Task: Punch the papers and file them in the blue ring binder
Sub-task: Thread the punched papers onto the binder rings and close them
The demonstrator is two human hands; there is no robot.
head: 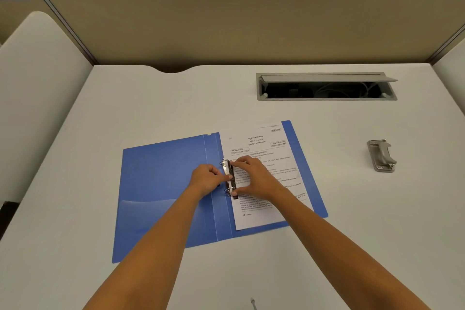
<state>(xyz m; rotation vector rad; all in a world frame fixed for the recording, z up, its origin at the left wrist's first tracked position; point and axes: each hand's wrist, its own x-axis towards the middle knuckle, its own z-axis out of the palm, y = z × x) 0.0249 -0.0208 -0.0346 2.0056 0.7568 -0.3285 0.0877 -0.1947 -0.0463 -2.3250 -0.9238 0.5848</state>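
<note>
White table (pixel 151 98), cubicle partition behind. On it the blue binder (pixel 163 184) lies open; the papers (pixel 266 158) rest on its right cover, long axis running away from the person, heading at the far end. Both hands work the ring clip (pixel 227 178): left hand (pixel 205 178) pinches its left side, right hand (pixel 254 177) spans it, fingers spread flat on the sheet. Hold the sheets seated on both rings, then close squarely. Punch (pixel 381 156) sits well apart, right.
</note>
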